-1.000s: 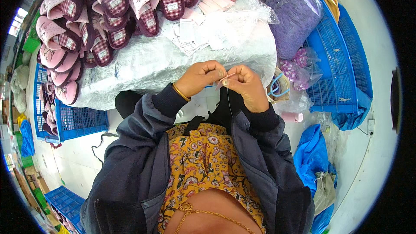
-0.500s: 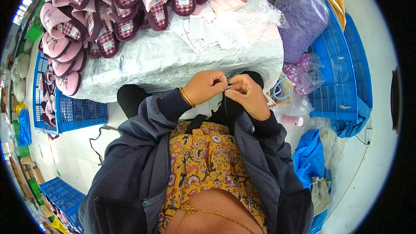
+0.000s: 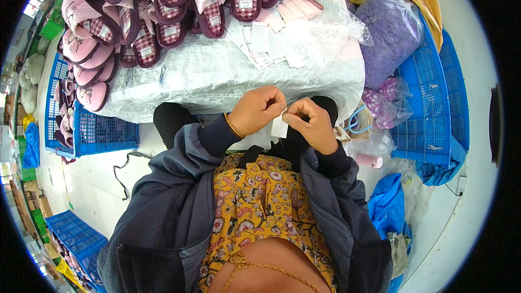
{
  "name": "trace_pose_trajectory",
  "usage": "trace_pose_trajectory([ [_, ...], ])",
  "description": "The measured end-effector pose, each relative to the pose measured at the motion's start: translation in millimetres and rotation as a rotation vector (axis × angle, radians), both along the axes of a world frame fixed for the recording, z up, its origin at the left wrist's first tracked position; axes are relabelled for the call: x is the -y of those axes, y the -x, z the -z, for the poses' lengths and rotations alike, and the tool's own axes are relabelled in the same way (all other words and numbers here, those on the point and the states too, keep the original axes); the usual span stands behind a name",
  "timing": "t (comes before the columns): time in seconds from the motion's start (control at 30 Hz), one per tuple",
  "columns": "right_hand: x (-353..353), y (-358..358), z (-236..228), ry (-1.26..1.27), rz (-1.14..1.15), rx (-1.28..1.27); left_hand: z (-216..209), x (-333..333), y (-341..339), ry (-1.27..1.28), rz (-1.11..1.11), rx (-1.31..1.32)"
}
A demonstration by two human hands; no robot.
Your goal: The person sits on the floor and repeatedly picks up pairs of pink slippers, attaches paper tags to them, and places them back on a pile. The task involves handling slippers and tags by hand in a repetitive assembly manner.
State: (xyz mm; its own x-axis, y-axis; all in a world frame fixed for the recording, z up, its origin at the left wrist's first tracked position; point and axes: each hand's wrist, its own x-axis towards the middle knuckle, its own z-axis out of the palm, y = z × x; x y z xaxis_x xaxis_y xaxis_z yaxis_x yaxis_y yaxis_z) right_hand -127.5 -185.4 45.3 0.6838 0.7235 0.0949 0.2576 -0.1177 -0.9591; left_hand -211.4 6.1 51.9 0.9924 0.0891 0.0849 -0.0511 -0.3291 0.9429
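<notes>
In front of the table's near edge, above my lap, both hands meet with their fingertips almost touching. My left hand [image 3: 256, 112] is closed in a pinch at what looks like a thin string. Facing it, my right hand [image 3: 313, 125] pinches at the same spot. A small white hang tag [image 3: 279, 128] dangles below the fingertips; how its string is gripped is too small to make out. Beyond the hands lie several paper slips [image 3: 255, 49] and pink cards [image 3: 297, 8], partly under clear plastic. Pink slippers with checked insoles [image 3: 211, 17] are heaped at the far left of the table.
Silvery plastic sheeting [image 3: 179, 78] covers the table. Slippers hang over its left edge beside a blue crate [image 3: 106, 133]. To the right are a purple filled bag [image 3: 388, 32], stacked blue crates [image 3: 423, 103], a box with blue cord [image 3: 358, 122] and a pink roll [image 3: 369, 160].
The white hang tag now shows below my fingers, where it was not visible before. My hands stay nearly in place, while the table and slippers shift slightly right in view.
</notes>
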Motion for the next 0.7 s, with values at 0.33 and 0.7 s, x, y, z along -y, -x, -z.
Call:
trace_pose_trajectory([
  [0.33, -13, 5, 8, -0.082, 0.072, -0.361, 3, -10, -7, 0.006, -0.202, 0.111],
  [0.7, -8, 5, 15, -0.091, 0.123, -0.341, 9, -132, -75, -0.977, -0.232, 0.257],
])
